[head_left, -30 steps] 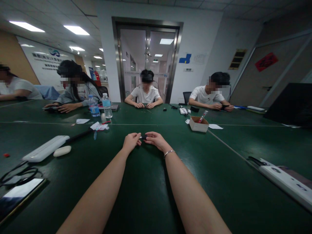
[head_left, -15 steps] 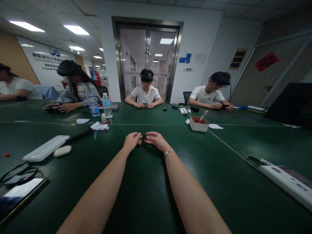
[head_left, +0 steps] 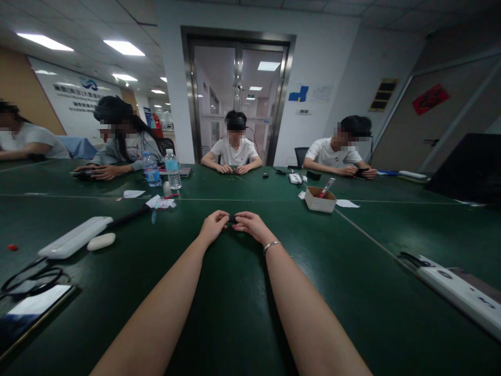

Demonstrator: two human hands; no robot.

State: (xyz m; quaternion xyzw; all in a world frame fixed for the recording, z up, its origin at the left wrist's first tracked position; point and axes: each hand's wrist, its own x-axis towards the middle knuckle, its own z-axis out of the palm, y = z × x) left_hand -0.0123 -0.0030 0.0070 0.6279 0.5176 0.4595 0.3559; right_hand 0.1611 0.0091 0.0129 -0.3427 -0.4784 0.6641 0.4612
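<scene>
Over the green table [head_left: 242, 292], my two hands meet at a small black piece [head_left: 232, 219] that looks like a USB stick. My left hand [head_left: 214, 227] pinches its left end, fingers closed. From the other side my right hand [head_left: 250, 225], with a silver bracelet [head_left: 271, 246] at the wrist, grips the right end between thumb and fingers. Only the black middle shows between the fingertips; both ends are covered by fingers.
To the left lie a white power strip [head_left: 76, 237], a white oval object [head_left: 101, 242], a phone [head_left: 37, 316] and cables. Water bottles [head_left: 173, 169], an open box [head_left: 320, 200] and another white device [head_left: 462, 287] stand farther out. Several people sit around the table.
My left hand has shifted slightly up and to the right, closer to my right hand. A silvery end seen earlier at the left fingertips no longer shows. The right hand is almost still.
</scene>
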